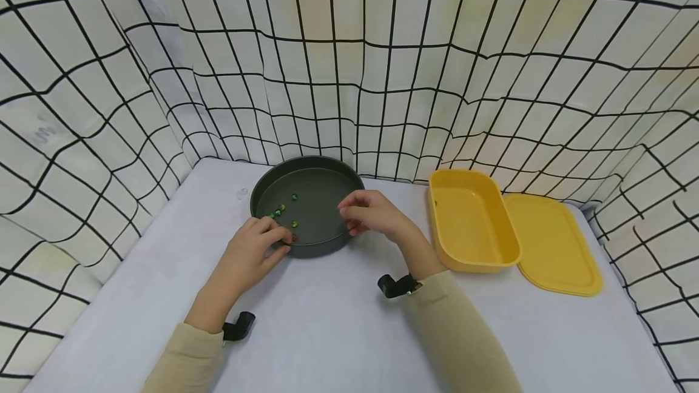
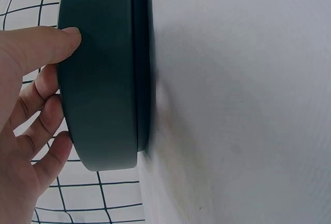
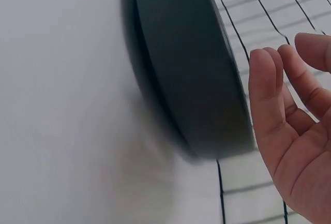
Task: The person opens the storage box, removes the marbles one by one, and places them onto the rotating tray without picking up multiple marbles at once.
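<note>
A round dark green pan (image 1: 322,205) stands on the table, with several small shiny green beads (image 1: 294,223) lying in its left part. My left hand (image 1: 252,252) grips the pan's near-left rim. In the left wrist view its thumb (image 2: 67,40) lies against the pan's outer wall, while the other fingers (image 2: 49,115) reach behind the rim. Over the pan's right edge hovers my right hand (image 1: 374,214), its fingers (image 3: 265,79) loosely bent and nothing visible between them. The right wrist view shows this hand apart from the pan wall (image 3: 191,69).
To the right stands a yellow rectangular container (image 1: 472,223), with a small dark spot on its left inner wall. Its flat yellow lid (image 1: 557,247) lies beside it, partly under the container's edge. White walls with black netting (image 1: 360,65) enclose the white table (image 1: 327,326).
</note>
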### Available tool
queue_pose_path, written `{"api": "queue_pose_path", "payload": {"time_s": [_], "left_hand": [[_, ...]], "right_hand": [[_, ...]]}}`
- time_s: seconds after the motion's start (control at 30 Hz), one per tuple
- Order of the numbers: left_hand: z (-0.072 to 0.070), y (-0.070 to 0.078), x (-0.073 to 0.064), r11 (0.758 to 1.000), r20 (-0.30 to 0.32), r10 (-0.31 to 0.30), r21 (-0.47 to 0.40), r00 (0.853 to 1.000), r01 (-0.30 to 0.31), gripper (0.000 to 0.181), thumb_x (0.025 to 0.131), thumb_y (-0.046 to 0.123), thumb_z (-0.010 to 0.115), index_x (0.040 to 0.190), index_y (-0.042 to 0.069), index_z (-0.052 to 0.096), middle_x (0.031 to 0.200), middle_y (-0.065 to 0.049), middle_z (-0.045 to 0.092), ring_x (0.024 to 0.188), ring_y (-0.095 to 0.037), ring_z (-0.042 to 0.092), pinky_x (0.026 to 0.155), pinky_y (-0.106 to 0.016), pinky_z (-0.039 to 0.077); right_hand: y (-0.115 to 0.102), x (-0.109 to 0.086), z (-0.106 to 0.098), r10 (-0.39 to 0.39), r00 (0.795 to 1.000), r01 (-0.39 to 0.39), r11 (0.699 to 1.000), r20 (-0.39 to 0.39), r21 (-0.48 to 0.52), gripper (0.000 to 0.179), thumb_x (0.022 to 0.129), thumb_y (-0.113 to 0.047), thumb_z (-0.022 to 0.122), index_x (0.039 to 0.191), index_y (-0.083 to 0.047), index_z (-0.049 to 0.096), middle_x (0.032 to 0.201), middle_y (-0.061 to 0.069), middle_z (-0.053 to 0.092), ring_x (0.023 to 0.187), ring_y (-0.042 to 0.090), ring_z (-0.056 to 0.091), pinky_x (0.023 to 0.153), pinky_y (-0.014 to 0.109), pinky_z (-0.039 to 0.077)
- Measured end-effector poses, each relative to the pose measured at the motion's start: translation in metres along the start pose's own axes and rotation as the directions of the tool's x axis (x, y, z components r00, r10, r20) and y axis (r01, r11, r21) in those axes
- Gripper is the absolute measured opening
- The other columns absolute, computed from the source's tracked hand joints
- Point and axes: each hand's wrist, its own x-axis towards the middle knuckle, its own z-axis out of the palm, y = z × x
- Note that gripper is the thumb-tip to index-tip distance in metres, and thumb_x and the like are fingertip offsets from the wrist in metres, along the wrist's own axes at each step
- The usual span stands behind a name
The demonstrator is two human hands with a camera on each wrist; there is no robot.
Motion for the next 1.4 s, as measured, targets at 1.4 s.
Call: {"api": "queue_pose_path", "payload": {"time_s": [1.4], "left_hand": [[0.0,0.0,0.0,1.0,-0.012,0.008,0.001,1.0,-0.008,0.023,0.077,0.009,0.085,0.086,0.021,0.068,0.087,0.003,0.056,0.086,-0.022,0.05,0.077,-0.039,0.044]], "right_hand": [[0.058,-0.053,-0.13,0.253,0.909,-0.289,0.955,-0.331,-0.063,0.05,0.104,-0.013,0.04,0.153,-0.01,0.035,0.118,0.014,0.05,0.099,0.026,0.05,0.093,0.034,0.046]]}}
